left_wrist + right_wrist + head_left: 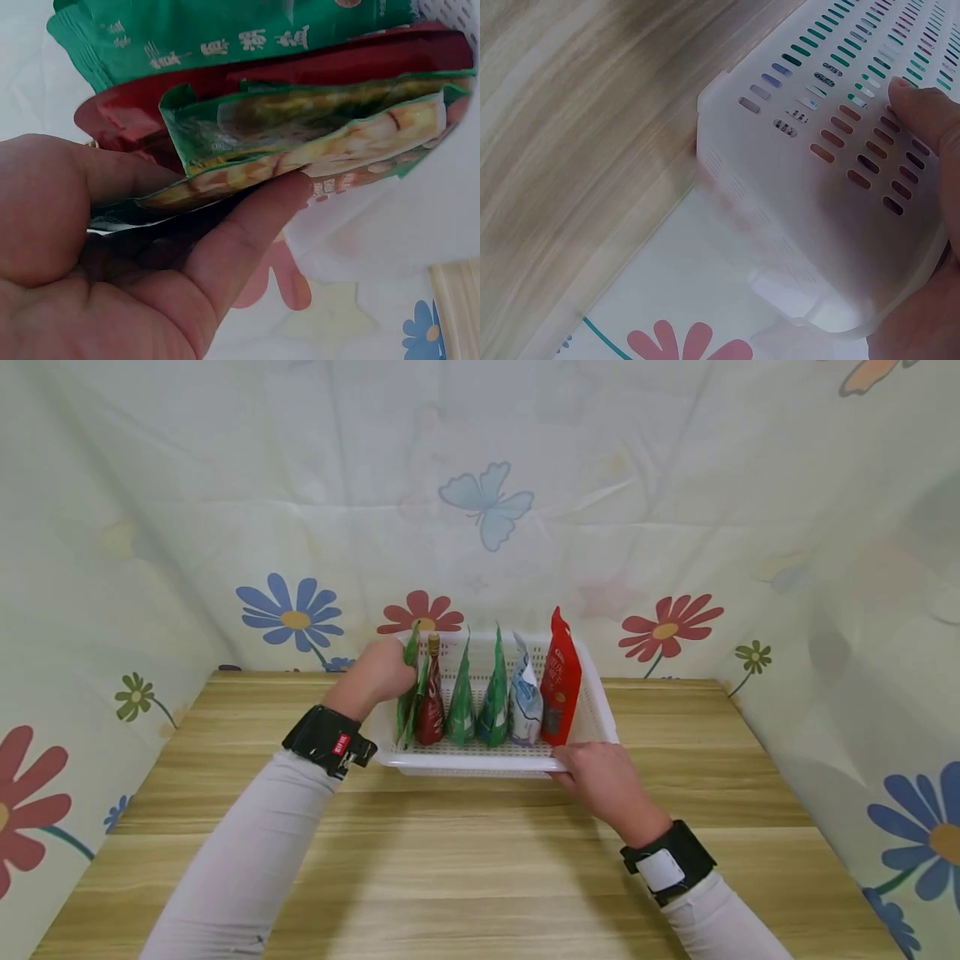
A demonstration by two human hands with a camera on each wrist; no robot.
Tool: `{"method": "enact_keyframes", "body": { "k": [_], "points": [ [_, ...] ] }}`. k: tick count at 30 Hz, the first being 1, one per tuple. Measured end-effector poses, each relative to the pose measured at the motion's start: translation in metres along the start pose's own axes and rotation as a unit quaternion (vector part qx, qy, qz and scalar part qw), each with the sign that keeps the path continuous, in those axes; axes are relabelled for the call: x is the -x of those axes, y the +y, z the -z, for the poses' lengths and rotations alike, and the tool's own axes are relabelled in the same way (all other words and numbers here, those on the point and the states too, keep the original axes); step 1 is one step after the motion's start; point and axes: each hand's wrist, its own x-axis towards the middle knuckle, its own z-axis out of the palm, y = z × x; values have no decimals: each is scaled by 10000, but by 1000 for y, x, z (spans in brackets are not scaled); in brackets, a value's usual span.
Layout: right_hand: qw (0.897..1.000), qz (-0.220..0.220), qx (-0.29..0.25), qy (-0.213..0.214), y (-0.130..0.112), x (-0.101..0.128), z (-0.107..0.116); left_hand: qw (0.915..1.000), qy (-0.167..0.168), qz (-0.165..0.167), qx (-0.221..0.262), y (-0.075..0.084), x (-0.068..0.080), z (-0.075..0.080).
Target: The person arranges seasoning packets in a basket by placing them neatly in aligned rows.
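A white plastic basket (pixel 480 765) stands on the wooden table, holding a row of upright packets. At its left end my left hand (pixel 377 674) pinches a thin green-edged food packet (pixel 375 139) by its upper part, thumb on one face and fingers on the other. Another green packet (pixel 292 112) lies close against it. Beside these stands a dark red pouch (pixel 431 714) with a gold cap. My right hand (pixel 603 781) grips the basket's front right corner; its thumb (pixel 922 109) presses the slotted outer wall, while its other fingers are mostly hidden.
Further right in the basket are two green packets (pixel 461 714) (pixel 493 706), a white-and-blue packet (pixel 526 703) and a tall red packet (pixel 562 681). A flower-printed cloth (pixel 360 527) hangs behind and at both sides of the wooden table (pixel 465 877).
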Motion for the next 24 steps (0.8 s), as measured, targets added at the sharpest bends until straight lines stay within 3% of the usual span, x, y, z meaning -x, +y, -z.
{"method": "enact_keyframes", "body": {
  "k": [12, 24],
  "points": [
    [9999, -27, 26, -113, 1, 0, -1, 9983, -436, 392, -77, -1, 10, -13],
    [9999, -47, 59, -68, 2, 0, -2, 9993, -269, 234, 129, -5, 17, -30]
  ]
}}
